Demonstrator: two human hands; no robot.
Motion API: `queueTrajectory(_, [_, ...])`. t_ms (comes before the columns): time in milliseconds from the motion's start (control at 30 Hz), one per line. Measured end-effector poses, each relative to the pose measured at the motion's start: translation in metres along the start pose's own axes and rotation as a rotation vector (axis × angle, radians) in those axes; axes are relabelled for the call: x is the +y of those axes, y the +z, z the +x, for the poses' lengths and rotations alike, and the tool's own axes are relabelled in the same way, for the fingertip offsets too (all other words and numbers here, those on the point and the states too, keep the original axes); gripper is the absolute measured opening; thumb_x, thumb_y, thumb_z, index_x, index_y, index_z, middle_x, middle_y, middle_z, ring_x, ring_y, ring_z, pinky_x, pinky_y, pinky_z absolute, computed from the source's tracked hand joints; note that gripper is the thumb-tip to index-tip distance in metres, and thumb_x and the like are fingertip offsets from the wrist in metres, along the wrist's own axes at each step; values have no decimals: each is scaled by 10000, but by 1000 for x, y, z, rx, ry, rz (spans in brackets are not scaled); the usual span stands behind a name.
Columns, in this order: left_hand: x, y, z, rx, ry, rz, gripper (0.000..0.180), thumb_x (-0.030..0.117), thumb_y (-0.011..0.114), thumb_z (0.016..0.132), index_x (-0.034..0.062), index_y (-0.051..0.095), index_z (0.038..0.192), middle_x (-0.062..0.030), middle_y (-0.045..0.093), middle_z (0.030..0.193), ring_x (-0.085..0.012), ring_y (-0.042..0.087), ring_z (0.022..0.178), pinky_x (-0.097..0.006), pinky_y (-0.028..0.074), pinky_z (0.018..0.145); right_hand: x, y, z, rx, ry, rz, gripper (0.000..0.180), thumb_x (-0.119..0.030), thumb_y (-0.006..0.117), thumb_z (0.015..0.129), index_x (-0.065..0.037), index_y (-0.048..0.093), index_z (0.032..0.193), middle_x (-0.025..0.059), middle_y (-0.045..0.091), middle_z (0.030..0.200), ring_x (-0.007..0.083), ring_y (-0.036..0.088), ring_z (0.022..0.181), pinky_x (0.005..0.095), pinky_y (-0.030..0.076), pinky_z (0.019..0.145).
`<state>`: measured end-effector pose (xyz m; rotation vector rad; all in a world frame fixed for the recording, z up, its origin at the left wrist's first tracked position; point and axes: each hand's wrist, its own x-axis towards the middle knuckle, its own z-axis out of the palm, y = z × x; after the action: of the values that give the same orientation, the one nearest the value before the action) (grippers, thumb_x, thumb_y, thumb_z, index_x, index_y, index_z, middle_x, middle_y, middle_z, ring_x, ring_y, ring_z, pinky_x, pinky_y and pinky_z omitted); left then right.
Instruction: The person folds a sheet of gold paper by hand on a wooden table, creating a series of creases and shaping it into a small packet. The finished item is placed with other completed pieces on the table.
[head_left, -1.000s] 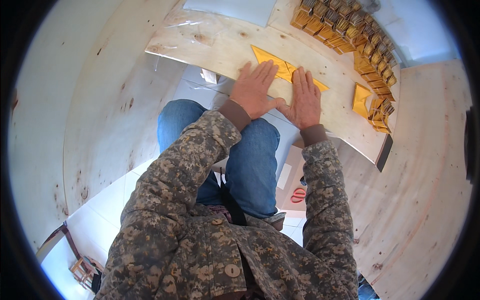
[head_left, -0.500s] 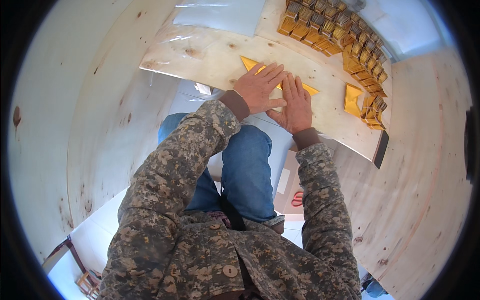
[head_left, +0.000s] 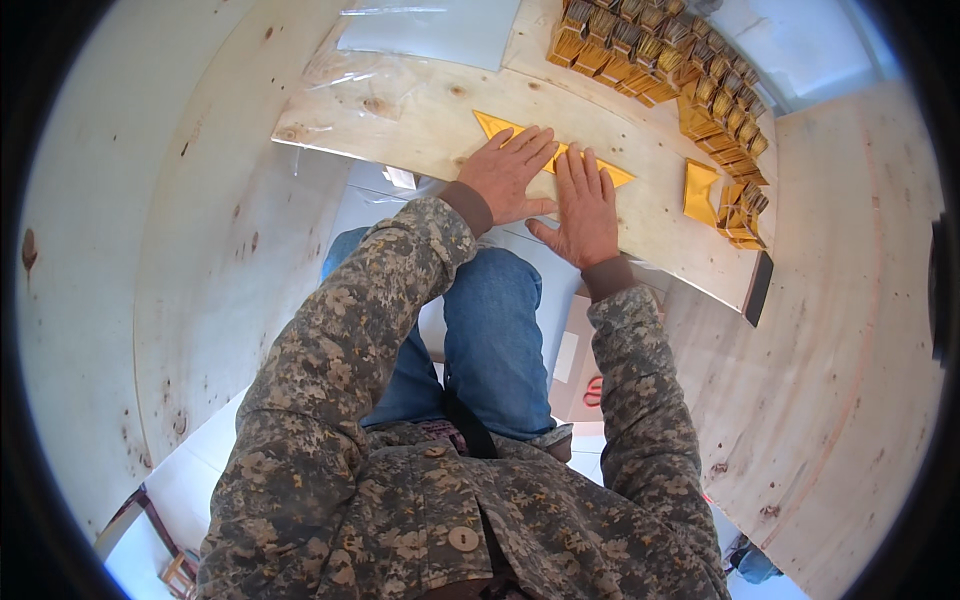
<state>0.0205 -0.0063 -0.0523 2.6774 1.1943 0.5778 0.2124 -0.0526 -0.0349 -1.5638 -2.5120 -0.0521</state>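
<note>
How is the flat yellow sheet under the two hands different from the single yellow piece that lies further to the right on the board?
The flat yellow sheet lies spread out and long, while the single yellow piece is shorter and looks partly folded. The left hand and right hand press flat on the sheet; nothing touches the piece. The sheet lies near the middle of the plywood board; the piece lies beside the stacked yellow packs. Both share the same glossy yellow colour.

plywood table point(head_left: 420, 110) upper centre | clear plastic sheet point(head_left: 425, 28) top centre | gold box rows point(head_left: 660, 55) upper right | folded gold piece point(head_left: 700, 190) right | scissors point(head_left: 593, 392) centre
</note>
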Motion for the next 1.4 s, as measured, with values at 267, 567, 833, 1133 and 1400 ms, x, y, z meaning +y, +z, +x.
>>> queueTrajectory(267, [-1,4,1,24,13,20,869,647,559,898,22,430,1488,-146,390,1575,-284,334,1471,-448,265,1196,-7,3,-7,-45,39,130,942,-449,740,788,-56,347,1549,164,318,1615,320,251,1517,511,194,1215])
queueTrajectory(567, [-2,1,1,6,32,16,837,627,570,903,34,444,1480,-151,380,1579,-300,335,1469,-456,262,1195,-9,3,-8,-30,34,136,903,-352,773,777,-60,372,1532,185,330,1601,346,273,1502,519,199,1212])
queueTrajectory(833, [-1,0,-1,-20,23,30,825,606,562,916,38,424,1498,-151,359,1593,-295,314,1481,-460,251,1199,-6,5,-20,43,99,146,979,-343,792,761,56,312,1515,251,301,1592,381,262,1499,503,206,1217])
queueTrajectory(1133, [-9,-13,3,-57,-22,54,767,575,551,928,80,431,1501,-147,366,1589,-319,323,1469,-516,231,1190,-9,-3,-18,11,130,154,1004,-443,771,775,55,314,1517,259,289,1596,395,237,1505,518,205,1210])
queueTrajectory(1400, [-9,-36,-16,6,-83,43,700,534,655,872,83,542,1395,-180,512,1408,-318,459,1322,-489,310,1124,4,5,-5,28,150,103,709,-525,443,1017,4,423,1487,192,367,1584,364,286,1492,544,183,1204])
